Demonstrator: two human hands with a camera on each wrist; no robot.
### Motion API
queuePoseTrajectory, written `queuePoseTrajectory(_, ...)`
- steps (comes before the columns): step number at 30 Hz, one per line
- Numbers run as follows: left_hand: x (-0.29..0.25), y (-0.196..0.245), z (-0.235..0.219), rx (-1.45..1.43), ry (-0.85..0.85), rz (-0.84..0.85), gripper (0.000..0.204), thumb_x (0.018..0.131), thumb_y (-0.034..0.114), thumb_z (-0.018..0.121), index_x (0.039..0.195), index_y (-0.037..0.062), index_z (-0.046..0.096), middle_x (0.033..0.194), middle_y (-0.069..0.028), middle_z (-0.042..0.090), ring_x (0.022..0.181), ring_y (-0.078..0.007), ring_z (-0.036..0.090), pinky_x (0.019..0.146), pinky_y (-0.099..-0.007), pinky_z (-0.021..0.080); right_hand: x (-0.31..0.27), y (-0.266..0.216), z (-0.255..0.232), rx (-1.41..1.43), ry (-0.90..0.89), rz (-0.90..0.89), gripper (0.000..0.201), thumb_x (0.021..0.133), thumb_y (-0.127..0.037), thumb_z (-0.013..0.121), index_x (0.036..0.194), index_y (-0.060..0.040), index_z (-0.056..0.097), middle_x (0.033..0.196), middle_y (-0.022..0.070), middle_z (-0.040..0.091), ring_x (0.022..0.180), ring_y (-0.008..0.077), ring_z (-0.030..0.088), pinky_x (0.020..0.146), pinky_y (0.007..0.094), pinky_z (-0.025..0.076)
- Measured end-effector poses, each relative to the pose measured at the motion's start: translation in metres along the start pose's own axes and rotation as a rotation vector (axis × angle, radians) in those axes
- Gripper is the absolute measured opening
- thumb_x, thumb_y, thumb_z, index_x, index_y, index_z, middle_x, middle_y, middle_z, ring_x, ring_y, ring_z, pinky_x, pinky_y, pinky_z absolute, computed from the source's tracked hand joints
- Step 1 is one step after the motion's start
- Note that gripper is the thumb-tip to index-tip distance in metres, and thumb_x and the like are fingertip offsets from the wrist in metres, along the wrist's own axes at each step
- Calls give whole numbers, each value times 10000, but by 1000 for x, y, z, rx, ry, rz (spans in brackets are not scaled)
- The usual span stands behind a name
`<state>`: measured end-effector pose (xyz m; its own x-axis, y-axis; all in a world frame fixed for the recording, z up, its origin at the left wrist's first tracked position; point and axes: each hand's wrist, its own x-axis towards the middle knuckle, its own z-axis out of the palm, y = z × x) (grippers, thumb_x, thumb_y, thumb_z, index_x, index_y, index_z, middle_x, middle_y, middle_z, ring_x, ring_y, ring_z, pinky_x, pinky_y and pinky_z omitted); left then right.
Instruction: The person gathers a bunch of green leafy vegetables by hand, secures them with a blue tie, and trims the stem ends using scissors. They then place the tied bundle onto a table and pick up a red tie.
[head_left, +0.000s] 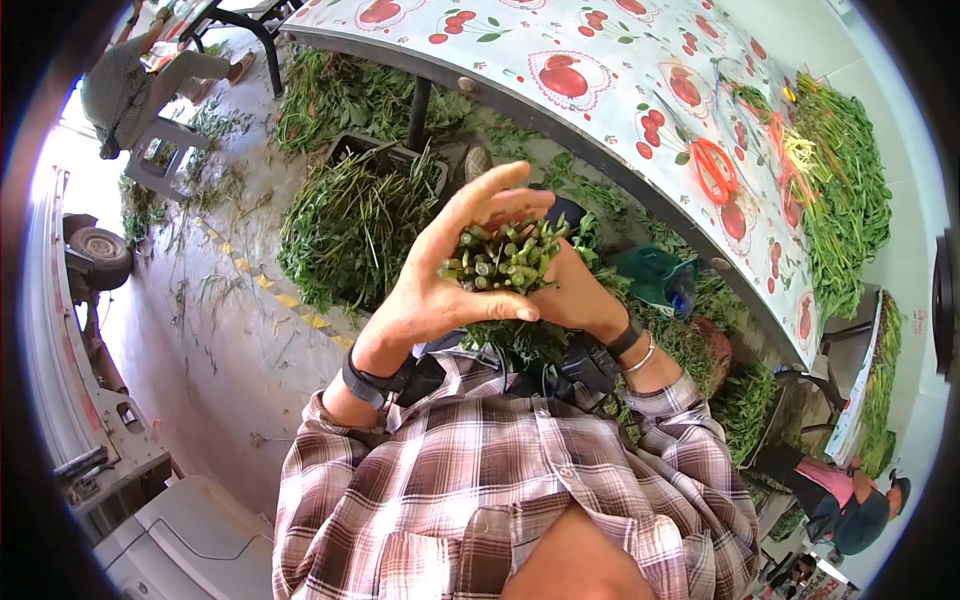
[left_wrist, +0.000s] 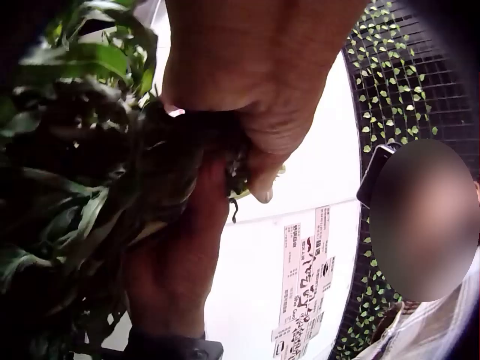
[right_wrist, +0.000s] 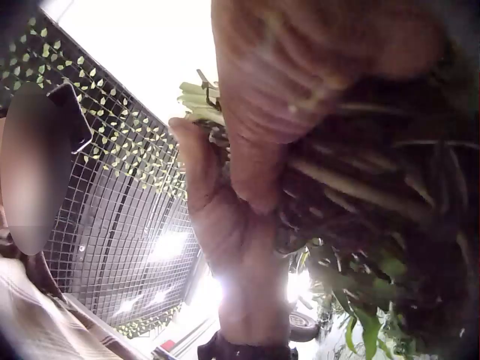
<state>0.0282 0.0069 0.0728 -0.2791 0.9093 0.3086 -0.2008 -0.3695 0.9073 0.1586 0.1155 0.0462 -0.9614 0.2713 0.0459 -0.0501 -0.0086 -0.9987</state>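
Note:
A thick bunch of leafy green stems stands upright in front of my chest, its cut ends facing up and its leaves hanging below. My left hand holds it from the left, thumb across the near side and fingers curving round the far side. From the right, my right hand grips the same bunch just under the cut ends, its fingers partly hidden behind the stems. The bunch's dark leaves fill the left of the left wrist view. In the right wrist view, pale stem tips stick out past the fingers.
A table with a cherry-print cloth stands ahead, bearing orange-handled scissors, orange and yellow ties and piled greens. More greens heap in a crate on the floor. One person is upper left, another lower right.

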Motion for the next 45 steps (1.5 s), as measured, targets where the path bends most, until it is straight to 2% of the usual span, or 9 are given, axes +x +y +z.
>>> queuePoseTrajectory(3, 4, 14, -10, 212, -150, -12, 1082, 533, 285, 905, 1407, -25, 348, 1282, -162, 567, 1180, -207, 541, 1016, -361, 417, -2, 3, 1, -9, -15, -23, 581, 702, -121, 792, 1205, -2, 526, 1131, 76, 610, 1032, 148, 575, 928, 328, 449)
queuePoseTrajectory(8, 3, 13, -8, 394, -100, 7, 473, 704, 264, 798, 1080, -1, 687, 1058, -119, 697, 1017, -232, 651, 941, -363, 478, -6, -1, -1, -116, -66, 55, 551, 687, -81, 793, 1173, -3, 548, 1092, 73, 619, 1005, 149, 578, 888, 322, 468)
queuePoseTrajectory(16, 2, 5, -9, 306, -64, -51, 311, 814, 187, 688, 1051, -13, 696, 1054, -127, 694, 1047, -233, 635, 940, -356, 476, -3, 3, 1, -180, -92, 147, 479, 690, -53, 775, 1134, -33, 597, 1093, 81, 622, 1010, 166, 583, 877, 335, 473)
queuePoseTrajectory(21, 3, -1, -13, -88, -12, -101, 1127, 548, 280, 912, 1458, 65, 283, 1276, -135, 570, 1132, -232, 584, 986, -357, 441, 3, 0, 5, -170, -16, 15, 733, 670, -98, 788, 1309, -11, 440, 1168, 102, 595, 1089, 215, 580, 956, 355, 441)
queuePoseTrajectory(31, -7, -7, -14, 291, 104, -194, 338, 655, 126, 835, 932, 17, 677, 931, -56, 668, 903, -146, 616, 840, -306, 487, 6, -8, 5, -239, -76, -63, 814, 639, -105, 766, 1362, -46, 397, 1272, 160, 520, 1169, 289, 519, 980, 374, 411)
queuePoseTrajectory(33, -8, -3, -11, 322, 93, -205, 473, 628, 151, 848, 1029, 13, 639, 1031, -93, 649, 985, -196, 602, 888, -332, 469, 9, 12, 8, -295, -1, -313, 842, 608, -101, 766, 1361, -39, 395, 1278, 184, 517, 1162, 322, 513, 969, 403, 411)
queuePoseTrajectory(38, 3, -13, -13, 177, 137, -76, 1540, 355, 604, 858, 1504, 112, -42, 1337, -202, 457, 1237, -303, 463, 1053, -427, 357, 2, 1, 2, -293, 44, -100, 710, 576, -181, 805, 1175, 12, 475, 1040, 187, 562, 981, 325, 563, 864, 385, 437)
queuePoseTrajectory(43, -20, -21, -32, 315, -70, -463, 1545, 317, 528, 897, 1496, 13, 42, 1447, -159, 333, 1319, -231, 355, 1108, -400, 282, -2, -19, -7, -63, 161, -113, 594, 659, -104, 770, 1162, 26, 482, 1045, 85, 606, 931, 145, 567, 835, 305, 469)
queuePoseTrajectory(45, -34, -32, -39, 245, -90, -669, 1178, 498, 254, 939, 1413, -35, 256, 1342, -141, 474, 1118, -213, 542, 941, -369, 469, -5, -28, -5, 152, 163, -99, 562, 691, -56, 739, 1185, 17, 481, 1086, 45, 603, 950, 94, 547, 848, 284, 467)
